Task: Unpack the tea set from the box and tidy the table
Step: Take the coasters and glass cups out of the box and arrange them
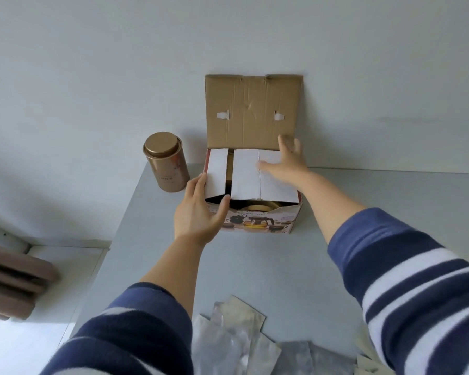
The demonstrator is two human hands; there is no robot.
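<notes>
A pale grey surface (255,266) runs up to a plain light wall, and the box (257,220) stands at its far edge with its brown lid (252,112) up against that wall. The left hand (198,212) has an open grip — fingers along the box's left side, thumb hooked over the front rim by a white inner flap (217,171). The right hand (287,161) lies spread and flat on the wider white flap (255,177), pinching nothing. A gold tin (166,161) stands just left of the box. Silvery packets (236,334) lie at the near edge, cut off by the frame. Inside the box only a dark gap and something gold-coloured show — too shadowed to tell.
</notes>
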